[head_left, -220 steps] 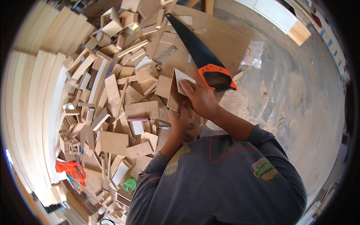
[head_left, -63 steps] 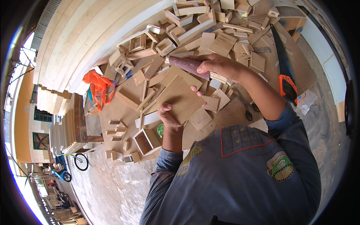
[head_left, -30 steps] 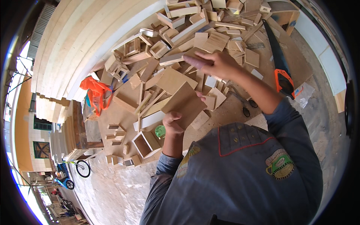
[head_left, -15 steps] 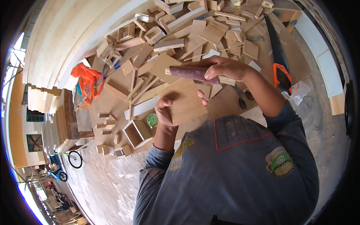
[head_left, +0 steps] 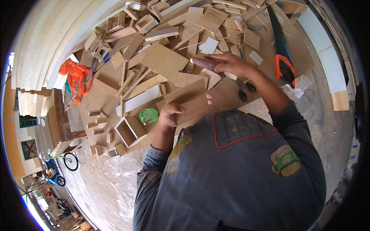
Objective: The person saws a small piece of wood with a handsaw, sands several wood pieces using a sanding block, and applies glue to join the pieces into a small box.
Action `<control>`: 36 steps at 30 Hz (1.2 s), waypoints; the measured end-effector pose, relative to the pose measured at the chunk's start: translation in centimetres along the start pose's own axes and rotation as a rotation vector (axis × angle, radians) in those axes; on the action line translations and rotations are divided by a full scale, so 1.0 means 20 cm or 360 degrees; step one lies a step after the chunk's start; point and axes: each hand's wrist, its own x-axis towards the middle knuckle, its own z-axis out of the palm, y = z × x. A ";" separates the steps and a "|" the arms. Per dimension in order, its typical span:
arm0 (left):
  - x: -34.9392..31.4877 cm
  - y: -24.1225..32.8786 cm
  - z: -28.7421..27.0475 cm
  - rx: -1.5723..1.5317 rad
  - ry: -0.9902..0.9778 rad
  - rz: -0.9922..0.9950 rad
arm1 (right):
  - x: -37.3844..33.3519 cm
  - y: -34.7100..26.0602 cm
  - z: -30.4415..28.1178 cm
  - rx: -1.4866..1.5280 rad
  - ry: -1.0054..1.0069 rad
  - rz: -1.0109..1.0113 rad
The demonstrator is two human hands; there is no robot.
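Observation:
My left hand (head_left: 169,114) grips a thin square wooden board (head_left: 191,101) by its left edge, thumb on top. Its fingertips show past the board's right edge. The board is tilted, raised above the work surface in front of my chest. In my right hand (head_left: 234,64) is a sanding block (head_left: 207,64), a wood strip wrapped in dark red sandpaper, held between thumb and fingers. The block is apart from the board, beyond its far right corner. A larger flat wooden panel (head_left: 163,61) lies just past the held board.
Wooden offcuts (head_left: 165,33) pile up across the far side. A handsaw (head_left: 283,61) with an orange handle lies at right, near scissors (head_left: 244,92). At left are an orange bag (head_left: 76,79), an open wooden box (head_left: 131,131) and a green container (head_left: 148,115).
My right hand has moved the sanding block away from the board, slightly right and farther out. The board has tilted more steeply in my left hand. The whole view has shifted a little.

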 end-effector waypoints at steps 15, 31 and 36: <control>-0.03 -0.09 -0.16 0.0311 0.0619 -0.0112 | -0.09 -0.28 0.23 -0.0161 -0.0292 -0.0072; -0.03 0.00 -0.23 0.0400 0.0811 0.0118 | -0.46 0.05 0.03 -0.1097 0.0510 0.0704; 0.00 -0.01 -0.25 0.0313 0.1035 0.0200 | -0.66 0.19 0.22 -0.0992 0.0705 0.0651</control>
